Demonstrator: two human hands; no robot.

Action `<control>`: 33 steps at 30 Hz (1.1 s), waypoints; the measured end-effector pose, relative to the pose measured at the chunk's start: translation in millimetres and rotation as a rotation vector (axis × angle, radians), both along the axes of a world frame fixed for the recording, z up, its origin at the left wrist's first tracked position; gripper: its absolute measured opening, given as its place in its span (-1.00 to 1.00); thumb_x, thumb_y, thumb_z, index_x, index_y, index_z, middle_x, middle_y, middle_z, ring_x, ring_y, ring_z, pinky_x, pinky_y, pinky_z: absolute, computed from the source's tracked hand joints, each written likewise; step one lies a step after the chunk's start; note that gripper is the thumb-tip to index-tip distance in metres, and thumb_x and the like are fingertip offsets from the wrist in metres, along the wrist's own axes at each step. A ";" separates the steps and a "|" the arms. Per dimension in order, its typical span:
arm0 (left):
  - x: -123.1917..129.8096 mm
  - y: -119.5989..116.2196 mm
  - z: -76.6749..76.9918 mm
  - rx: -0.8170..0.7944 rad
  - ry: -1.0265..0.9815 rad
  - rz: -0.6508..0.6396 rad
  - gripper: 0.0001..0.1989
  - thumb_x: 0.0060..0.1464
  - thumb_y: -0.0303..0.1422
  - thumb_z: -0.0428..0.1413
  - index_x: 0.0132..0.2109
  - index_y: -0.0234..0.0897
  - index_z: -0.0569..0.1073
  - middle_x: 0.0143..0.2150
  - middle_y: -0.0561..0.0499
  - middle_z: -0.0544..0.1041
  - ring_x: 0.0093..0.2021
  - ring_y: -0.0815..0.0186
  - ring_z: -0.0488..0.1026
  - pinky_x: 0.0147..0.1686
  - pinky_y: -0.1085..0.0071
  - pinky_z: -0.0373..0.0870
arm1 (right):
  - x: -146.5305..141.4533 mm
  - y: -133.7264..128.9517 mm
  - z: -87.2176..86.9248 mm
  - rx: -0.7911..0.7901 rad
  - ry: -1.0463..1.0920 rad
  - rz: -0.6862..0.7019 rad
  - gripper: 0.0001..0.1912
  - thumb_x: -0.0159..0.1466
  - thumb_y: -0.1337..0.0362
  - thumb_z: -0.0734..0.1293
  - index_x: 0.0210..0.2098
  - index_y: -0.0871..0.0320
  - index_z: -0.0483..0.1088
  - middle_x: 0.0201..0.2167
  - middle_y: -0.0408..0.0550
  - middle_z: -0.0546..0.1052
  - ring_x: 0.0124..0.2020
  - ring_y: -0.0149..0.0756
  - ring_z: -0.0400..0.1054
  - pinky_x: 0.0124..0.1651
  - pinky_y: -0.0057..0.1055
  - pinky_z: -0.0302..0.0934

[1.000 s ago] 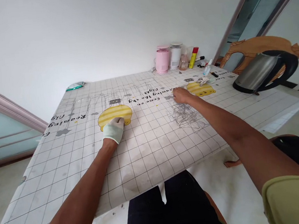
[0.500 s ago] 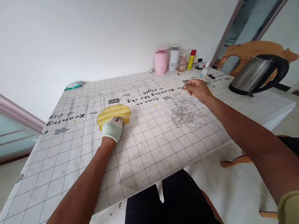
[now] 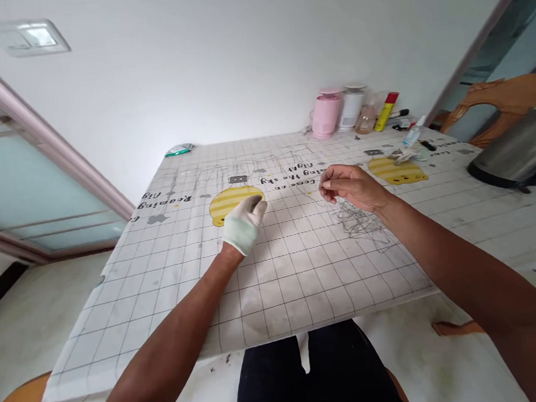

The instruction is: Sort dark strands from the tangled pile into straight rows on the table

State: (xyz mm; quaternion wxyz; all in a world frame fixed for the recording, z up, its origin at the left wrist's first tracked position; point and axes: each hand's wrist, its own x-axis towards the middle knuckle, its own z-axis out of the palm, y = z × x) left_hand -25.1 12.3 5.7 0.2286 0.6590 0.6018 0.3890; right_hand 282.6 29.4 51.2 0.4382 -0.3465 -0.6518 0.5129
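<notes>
My left hand (image 3: 242,224), in a pale glove with a grey palm, hovers over a yellow balloon print on the tablecloth (image 3: 298,286). Its fingers are half curled, thumb apart, and I see nothing between them. My bare right hand (image 3: 352,186) pinches a thin wire strand between thumb and fingertips; most of the strand is too fine to follow. Just below that hand lies a loose tangle of thin dark wire (image 3: 361,224), partly covered by it. Faint grey strands (image 3: 209,167) appear spread across the far left part of the cloth.
Along the back stand a pink canister (image 3: 326,116), a white canister (image 3: 352,109), a yellow spray can (image 3: 386,112) and a small clear bottle (image 3: 413,132). A crumpled glove (image 3: 407,153) lies near them. A steel kettle (image 3: 521,147) stands right; a green-edged packet (image 3: 180,150) lies back left.
The view has turned left. My right hand has moved toward the left, nearer my left hand, still pinching. My left hand's fingers have lifted and parted somewhat.
</notes>
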 end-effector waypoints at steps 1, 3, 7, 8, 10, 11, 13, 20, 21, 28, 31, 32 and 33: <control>1.8 -5.3 3.6 0.009 -0.028 -0.023 -0.61 0.37 -0.12 0.09 0.17 -0.15 0.62 0.00 -0.02 0.74 0.02 0.16 0.66 0.16 0.32 0.46 | -11.5 0.2 -2.2 0.013 -0.014 0.042 -0.72 0.26 0.09 0.60 -0.24 0.14 0.56 -0.36 -0.03 0.60 -0.41 -0.29 0.43 -0.37 -0.34 0.30; 2.5 -15.1 10.5 0.001 -0.103 -0.098 -0.57 0.39 -0.11 0.08 0.23 -0.17 0.59 0.01 -0.02 0.73 -0.04 0.20 0.67 0.16 0.33 0.48 | -31.4 1.6 -6.8 0.045 -0.052 0.103 -0.73 0.30 0.07 0.57 -0.25 0.13 0.56 -0.37 -0.04 0.59 -0.40 -0.29 0.42 -0.36 -0.33 0.31; -3.9 -25.5 20.0 -0.048 -0.301 -0.316 -0.47 0.47 0.00 -0.08 0.17 -0.25 0.60 -0.01 -0.07 0.73 -0.19 0.26 0.67 0.05 0.35 0.52 | -59.2 4.5 -13.7 0.101 -0.161 0.101 -0.76 0.32 0.06 0.54 -0.27 0.09 0.56 -0.40 -0.09 0.55 -0.39 -0.28 0.40 -0.31 -0.30 0.34; -5.5 -25.3 20.6 -0.075 -0.334 -0.347 -0.45 0.47 0.02 -0.09 0.13 -0.26 0.62 -0.03 -0.09 0.73 -0.20 0.26 0.67 0.03 0.34 0.53 | -63.9 4.7 -14.9 0.116 -0.191 0.082 -0.77 0.32 0.06 0.54 -0.27 0.08 0.57 -0.41 -0.10 0.54 -0.39 -0.28 0.39 -0.31 -0.30 0.33; -6.5 -21.5 19.3 -0.153 -0.368 -0.338 -0.50 0.43 0.01 -0.01 0.06 -0.26 0.65 -0.08 -0.09 0.73 -0.25 0.27 0.66 -0.04 0.34 0.54 | -71.2 5.1 -17.4 0.150 -0.250 0.044 -0.79 0.32 0.06 0.52 -0.28 0.06 0.58 -0.44 -0.13 0.50 -0.39 -0.29 0.36 -0.33 -0.31 0.29; -6.0 -18.5 17.4 -0.194 -0.375 -0.313 -0.56 0.40 -0.03 0.06 0.03 -0.26 0.66 -0.11 -0.08 0.73 -0.28 0.28 0.64 -0.10 0.35 0.54 | -74.0 5.3 -18.7 0.163 -0.271 0.033 -0.79 0.32 0.06 0.52 -0.28 0.05 0.58 -0.45 -0.14 0.48 -0.40 -0.29 0.34 -0.34 -0.32 0.25; -3.6 -12.1 12.3 -0.261 -0.390 -0.269 -0.70 0.31 -0.15 0.18 -0.04 -0.25 0.68 -0.18 -0.06 0.73 -0.37 0.33 0.58 -0.22 0.38 0.52 | -78.6 5.8 -22.1 0.171 -0.288 0.019 -0.79 0.31 0.05 0.53 -0.29 0.05 0.59 -0.46 -0.15 0.47 -0.42 -0.31 0.31 -0.37 -0.33 0.20; 3.0 -5.1 3.8 -0.285 -0.506 -0.200 -0.81 0.27 -0.29 0.19 -0.14 -0.27 0.67 -0.25 -0.04 0.71 -0.43 0.39 0.54 -0.30 0.43 0.52 | -87.9 3.0 -38.0 0.022 0.064 0.040 -0.72 0.30 -0.01 0.58 -0.22 0.06 0.66 -0.31 -0.05 0.59 -0.26 -0.22 0.45 -0.11 -0.21 0.40; 3.5 -5.3 4.2 -0.274 -0.514 -0.165 -0.82 0.27 -0.30 0.18 -0.17 -0.27 0.66 -0.26 -0.03 0.71 -0.42 0.39 0.55 -0.29 0.43 0.53 | -89.2 1.5 -40.1 -0.011 0.114 0.050 -0.71 0.30 -0.01 0.58 -0.19 0.06 0.67 -0.26 -0.02 0.62 -0.20 -0.19 0.49 -0.06 -0.19 0.42; 6.1 -2.2 2.7 -0.228 -0.475 -0.060 -0.76 0.28 -0.26 0.14 -0.31 -0.24 0.60 -0.24 -0.04 0.72 -0.34 0.36 0.62 -0.22 0.46 0.56 | -103.0 -11.4 -48.4 -0.017 0.129 0.055 -0.62 0.33 -0.14 0.53 -0.17 0.04 0.69 -0.18 0.04 0.69 -0.05 -0.05 0.58 0.17 -0.02 0.45; 1.4 -1.7 6.2 -0.294 -0.473 -0.101 -0.74 0.26 -0.23 0.17 -0.36 -0.24 0.57 -0.28 -0.07 0.70 -0.32 0.30 0.64 -0.22 0.41 0.56 | -104.7 -10.9 -51.1 0.022 0.115 0.028 -0.60 0.37 -0.16 0.50 -0.17 0.04 0.69 -0.24 0.03 0.68 -0.12 -0.07 0.60 0.10 -0.04 0.49; -1.7 -2.1 9.0 -0.320 -0.471 -0.098 -0.72 0.27 -0.19 0.19 -0.36 -0.25 0.57 -0.30 -0.09 0.70 -0.33 0.27 0.64 -0.23 0.38 0.56 | -104.0 -9.7 -52.2 0.033 0.112 0.015 -0.61 0.37 -0.15 0.50 -0.17 0.04 0.69 -0.25 0.03 0.68 -0.14 -0.09 0.59 0.07 -0.05 0.50; -5.4 -2.9 12.6 -0.332 -0.464 -0.075 -0.68 0.28 -0.14 0.19 -0.35 -0.25 0.57 -0.31 -0.10 0.69 -0.33 0.24 0.63 -0.24 0.35 0.56 | -102.8 -8.5 -53.2 0.041 0.110 0.000 -0.62 0.38 -0.14 0.50 -0.17 0.04 0.70 -0.26 0.02 0.67 -0.16 -0.10 0.59 0.04 -0.07 0.50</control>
